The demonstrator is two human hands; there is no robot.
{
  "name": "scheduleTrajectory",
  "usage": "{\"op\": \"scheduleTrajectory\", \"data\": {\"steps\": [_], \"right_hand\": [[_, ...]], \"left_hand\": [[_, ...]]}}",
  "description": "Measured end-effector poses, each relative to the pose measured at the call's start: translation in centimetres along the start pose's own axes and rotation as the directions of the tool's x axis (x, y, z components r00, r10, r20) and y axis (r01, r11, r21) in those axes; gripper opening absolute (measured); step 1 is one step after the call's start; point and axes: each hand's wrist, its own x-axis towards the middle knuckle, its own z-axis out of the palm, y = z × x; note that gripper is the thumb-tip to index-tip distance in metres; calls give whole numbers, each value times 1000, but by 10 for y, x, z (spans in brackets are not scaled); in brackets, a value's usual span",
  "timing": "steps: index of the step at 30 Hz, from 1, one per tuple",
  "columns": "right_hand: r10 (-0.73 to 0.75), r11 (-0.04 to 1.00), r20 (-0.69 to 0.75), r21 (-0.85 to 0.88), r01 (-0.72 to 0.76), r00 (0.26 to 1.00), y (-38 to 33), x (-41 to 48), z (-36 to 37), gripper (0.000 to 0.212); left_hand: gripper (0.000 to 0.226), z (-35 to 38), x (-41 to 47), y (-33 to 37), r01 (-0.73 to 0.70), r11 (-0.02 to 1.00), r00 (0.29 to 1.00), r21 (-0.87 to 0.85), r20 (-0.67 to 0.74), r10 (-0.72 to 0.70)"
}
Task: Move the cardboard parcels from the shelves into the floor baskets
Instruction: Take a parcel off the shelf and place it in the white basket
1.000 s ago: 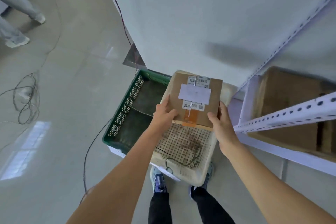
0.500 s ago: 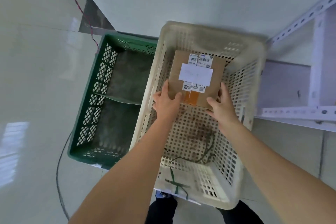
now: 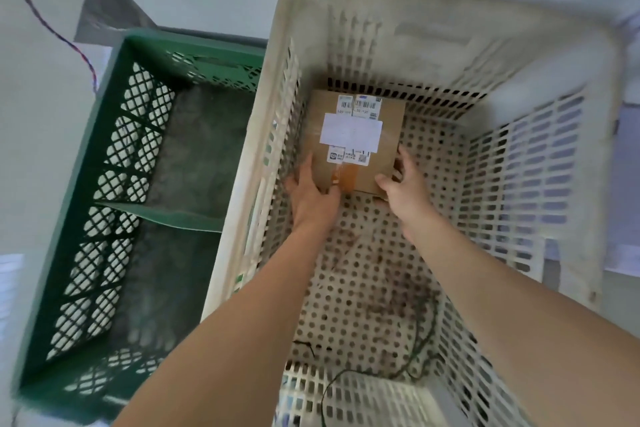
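Observation:
A brown cardboard parcel (image 3: 386, 146) with white labels and a strip of orange tape sits low inside the cream floor basket (image 3: 533, 163), in its far left corner, close to the perforated floor. My left hand (image 3: 311, 196) grips the parcel's near left corner. My right hand (image 3: 403, 189) grips its near right corner, fingers wrapped along the side. Both forearms reach down into the basket. I cannot tell whether the parcel rests on the floor of the basket.
A green floor basket (image 3: 114, 163) with a divider stands touching the cream basket's left side. A thin dark cord (image 3: 420, 347) lies on the cream basket's floor near me. A red-and-blue wire (image 3: 45, 22) runs across the floor at far left.
The parcel went from above the basket rim down deep into the cream basket, both hands holding it throughout. My head has lowered closer to the baskets; the shelf has left the view.

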Motion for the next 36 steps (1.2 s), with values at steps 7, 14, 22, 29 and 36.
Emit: {"op": "scheduleTrajectory", "data": {"steps": [7, 14, 22, 29, 36], "right_hand": [[20, 999, 31, -35, -18, 999, 10, 36, 11, 83], [5, 996, 88, -85, 2, 996, 11, 46, 16, 94], [8, 994, 91, -107, 1, 996, -1, 31, 12, 84], [-134, 989, 32, -59, 136, 990, -89, -68, -11, 58], [-253, 963, 31, 102, 249, 967, -232, -230, -31, 82]], "left_hand": [[81, 14, 19, -5, -23, 999, 1000, 28, 1, 23], [72, 25, 22, -4, -77, 996, 996, 34, 41, 76], [73, 15, 24, 6, -30, 994, 993, 104, 115, 18], [66, -35, -68, 84, -106, 993, 962, -59, 247, 118], [66, -132, -230, 226, -245, 943, 913, -226, 274, 303]]}}
